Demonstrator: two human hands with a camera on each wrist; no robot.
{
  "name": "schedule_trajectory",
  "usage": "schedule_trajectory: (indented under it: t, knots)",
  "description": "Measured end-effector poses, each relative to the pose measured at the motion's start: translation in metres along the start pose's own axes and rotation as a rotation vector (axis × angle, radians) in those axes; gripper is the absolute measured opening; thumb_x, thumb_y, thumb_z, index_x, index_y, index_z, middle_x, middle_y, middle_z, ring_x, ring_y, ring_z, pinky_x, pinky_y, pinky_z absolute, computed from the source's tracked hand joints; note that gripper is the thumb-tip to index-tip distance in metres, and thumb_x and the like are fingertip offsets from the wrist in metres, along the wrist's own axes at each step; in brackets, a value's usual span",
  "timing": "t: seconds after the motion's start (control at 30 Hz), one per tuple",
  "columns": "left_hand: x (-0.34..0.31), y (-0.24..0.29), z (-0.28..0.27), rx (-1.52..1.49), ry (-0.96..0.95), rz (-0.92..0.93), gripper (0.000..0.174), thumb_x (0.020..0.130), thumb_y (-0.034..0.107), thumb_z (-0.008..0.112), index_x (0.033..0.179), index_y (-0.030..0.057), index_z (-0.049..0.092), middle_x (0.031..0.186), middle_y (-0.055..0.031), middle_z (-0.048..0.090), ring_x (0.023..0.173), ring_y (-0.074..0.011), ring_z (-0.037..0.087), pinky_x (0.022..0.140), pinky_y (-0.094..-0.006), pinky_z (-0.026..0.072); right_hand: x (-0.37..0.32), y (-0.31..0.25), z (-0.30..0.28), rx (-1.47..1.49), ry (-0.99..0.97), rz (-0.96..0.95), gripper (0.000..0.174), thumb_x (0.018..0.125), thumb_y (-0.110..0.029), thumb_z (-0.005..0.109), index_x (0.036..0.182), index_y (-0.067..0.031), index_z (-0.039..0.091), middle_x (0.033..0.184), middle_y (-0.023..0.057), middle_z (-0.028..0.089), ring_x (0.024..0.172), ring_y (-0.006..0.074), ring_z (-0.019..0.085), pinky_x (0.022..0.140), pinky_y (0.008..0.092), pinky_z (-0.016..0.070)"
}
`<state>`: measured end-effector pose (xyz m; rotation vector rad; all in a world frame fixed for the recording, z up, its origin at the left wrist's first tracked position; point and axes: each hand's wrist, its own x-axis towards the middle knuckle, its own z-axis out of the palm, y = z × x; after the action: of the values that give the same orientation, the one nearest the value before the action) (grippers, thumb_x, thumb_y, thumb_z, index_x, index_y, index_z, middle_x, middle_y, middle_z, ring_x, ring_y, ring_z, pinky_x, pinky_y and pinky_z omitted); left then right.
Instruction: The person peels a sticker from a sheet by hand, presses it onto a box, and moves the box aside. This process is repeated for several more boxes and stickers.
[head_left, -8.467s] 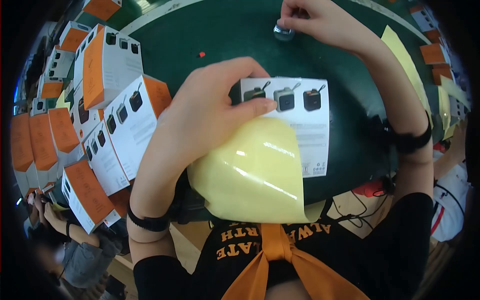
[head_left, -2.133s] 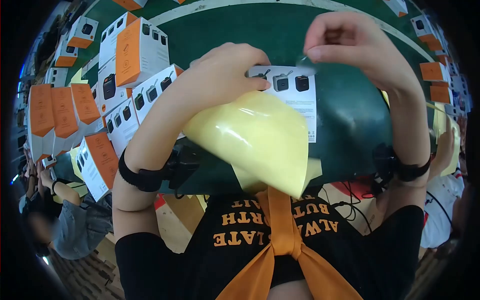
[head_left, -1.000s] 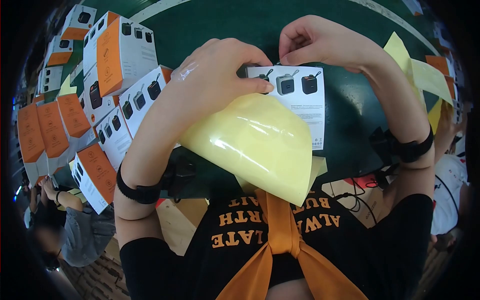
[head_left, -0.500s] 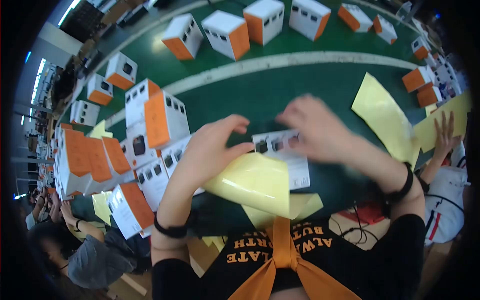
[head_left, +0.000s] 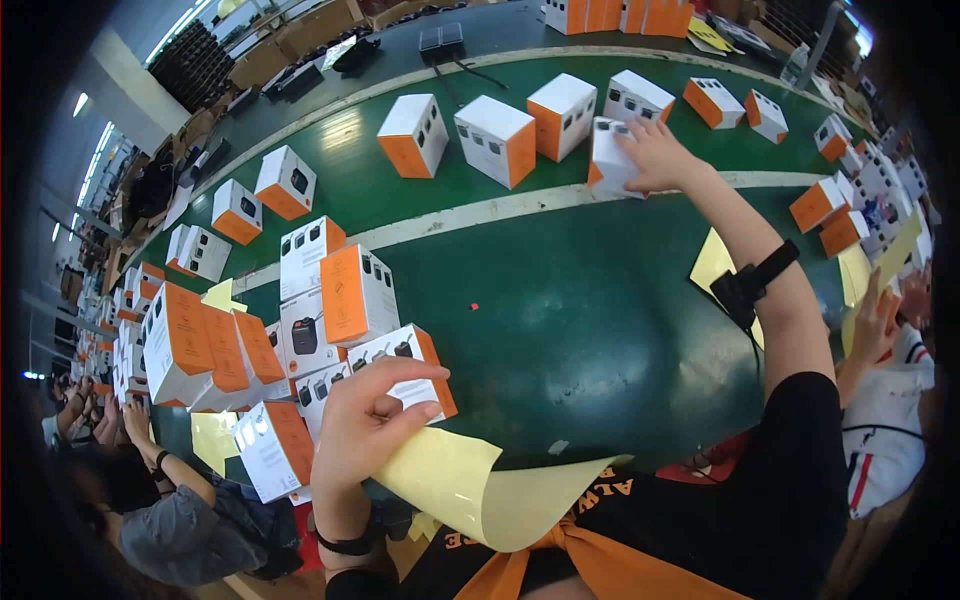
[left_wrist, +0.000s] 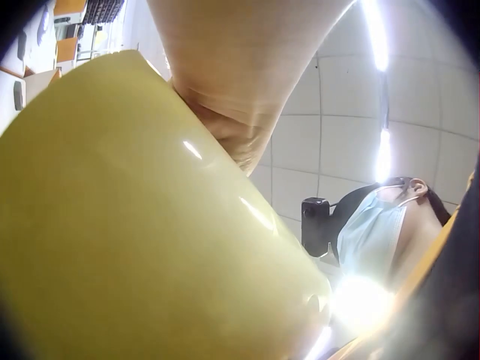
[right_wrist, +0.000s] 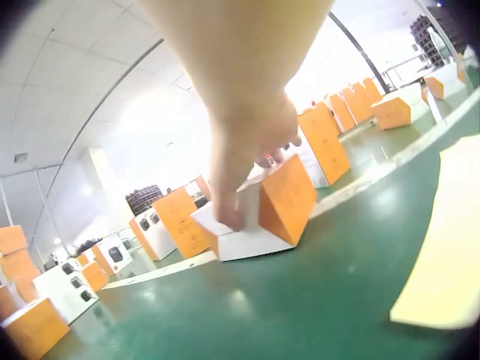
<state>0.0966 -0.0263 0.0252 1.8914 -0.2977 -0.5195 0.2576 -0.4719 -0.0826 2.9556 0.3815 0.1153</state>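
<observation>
My left hand [head_left: 365, 425] holds the curved, glossy yellow sheet [head_left: 440, 480], its thumb and index finger apart above it; how the other fingers lie is hidden. That sheet [left_wrist: 150, 225] fills much of the left wrist view. At the pale strip across the green table, my right hand [head_left: 660, 158] grips a white and orange box [head_left: 607, 152] from above. In the right wrist view, the thumb of the right hand [right_wrist: 251, 157] lies on the near side of this box [right_wrist: 289, 199], with the other fingers on its far side.
More boxes [head_left: 495, 140] stand in a row beyond the pale strip [head_left: 480, 215]. Stacked boxes [head_left: 345, 295] are beside my left hand. A tiny red piece [head_left: 474, 307] lies mid-table, and another yellow sheet [head_left: 712, 265] lies under my right forearm. People sit on both sides.
My right hand has moved forward to the pale strip, where it grips a box. The box near my left hand is gone from there. My left hand still has the yellow sheet; the view has tilted up.
</observation>
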Motion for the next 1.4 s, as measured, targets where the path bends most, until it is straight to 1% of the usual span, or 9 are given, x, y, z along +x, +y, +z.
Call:
schedule_trajectory:
  t: [0.3,0.47,0.6,0.67,0.73,0.97,1.03,1.23,1.4]
  knots:
    - [0.026,0.005,0.014,0.031,-0.037,0.139,0.025,0.08,0.0,0.065,0.105,-0.0006,0.063,0.097,-0.0075,0.062,0.06,-0.0056,0.057,0.048,-0.0173,0.0448,0.117,-0.106,-0.017,0.18,0.285,0.109,0.061,0.075,-0.041,0.065,0.125,-0.0073,0.051,0.101,0.02,0.056,0.1,0.0353,0.051,0.085,0.044,0.044]
    - [0.032,-0.012,0.005,0.273,0.102,0.216,0.036,0.076,0.006,0.071,0.111,0.0041,0.062,0.115,-0.0102,0.059,0.065,-0.016,0.063,0.055,-0.0265,0.0498,0.021,-0.136,-0.071,0.445,0.372,-0.144,0.055,0.073,-0.034,0.068,0.12,-0.0086,0.056,0.095,0.0178,0.055,0.097,0.0331,0.051,0.084,0.0409,0.045]
    - [0.058,-0.026,0.035,0.86,0.031,0.313,0.066,0.076,0.035,0.071,0.133,0.0152,0.044,0.141,-0.0131,0.041,0.071,-0.0304,0.066,0.06,-0.036,0.0529,0.002,-0.137,-0.042,1.161,-0.215,-0.233,0.049,0.077,-0.036,0.069,0.112,-0.0032,0.061,0.102,0.0164,0.058,0.1,0.0335,0.056,0.087,0.0376,0.0454]
    - [0.062,-0.042,0.051,1.092,-0.099,0.369,0.076,0.075,0.047,0.068,0.138,0.0161,0.038,0.139,-0.0263,0.037,0.062,-0.0314,0.066,0.049,-0.0352,0.0516,-0.001,-0.098,-0.023,0.397,0.362,0.003,0.049,0.081,-0.035,0.066,0.117,-0.0041,0.057,0.11,0.0144,0.058,0.103,0.0323,0.055,0.086,0.0426,0.0456]
    - [0.062,-0.045,0.064,1.107,-0.162,0.44,0.082,0.073,0.051,0.068,0.139,0.0135,0.037,0.137,-0.0327,0.036,0.061,-0.0319,0.066,0.049,-0.0345,0.0518,-0.014,-0.066,-0.034,-0.171,0.311,0.411,0.054,0.079,-0.036,0.067,0.121,-0.0037,0.053,0.109,0.0131,0.058,0.107,0.0306,0.053,0.086,0.0511,0.0449]
    - [0.054,-0.021,0.068,1.097,-0.406,0.314,0.092,0.065,0.057,0.071,0.138,0.0114,0.039,0.139,-0.0375,0.025,0.063,-0.0312,0.066,0.054,-0.0333,0.0522,0.018,0.028,-0.016,-0.184,0.0,0.404,0.062,0.076,-0.006,0.061,0.135,-0.0134,0.042,0.131,0.0132,0.046,0.12,0.0334,0.046,0.096,0.0539,0.0403]
    - [0.052,-0.018,0.072,1.127,-0.469,0.295,0.092,0.064,0.056,0.072,0.137,0.0108,0.041,0.14,-0.0375,0.023,0.062,-0.03,0.065,0.054,-0.0326,0.0522,0.063,0.012,-0.016,0.147,0.475,-0.045,0.069,0.075,0.004,0.053,0.139,-0.0138,0.036,0.142,0.0112,0.037,0.13,0.0328,0.037,0.103,0.0527,0.0341]
    - [0.049,-0.059,0.091,1.096,-0.441,0.159,0.074,0.069,0.032,0.074,0.134,0.01,0.046,0.137,-0.038,0.027,0.061,-0.03,0.064,0.052,-0.0386,0.0514,0.189,-0.076,-0.034,-0.145,0.163,-0.338,0.092,0.069,0.004,0.062,0.146,-0.0251,0.02,0.152,-0.0058,0.024,0.139,0.0301,0.023,0.103,0.0611,0.0309]
    - [0.062,-0.042,0.075,1.175,-0.484,0.283,0.049,0.064,0.03,0.075,0.11,0.0137,0.065,0.142,-0.0386,0.019,0.068,-0.0287,0.065,0.053,-0.0384,0.05,0.222,-0.062,-0.025,-0.097,0.189,-0.493,0.087,0.048,-0.016,0.083,0.125,-0.0079,0.044,0.123,0.0158,0.046,0.121,0.0347,0.042,0.101,0.0479,0.0347]
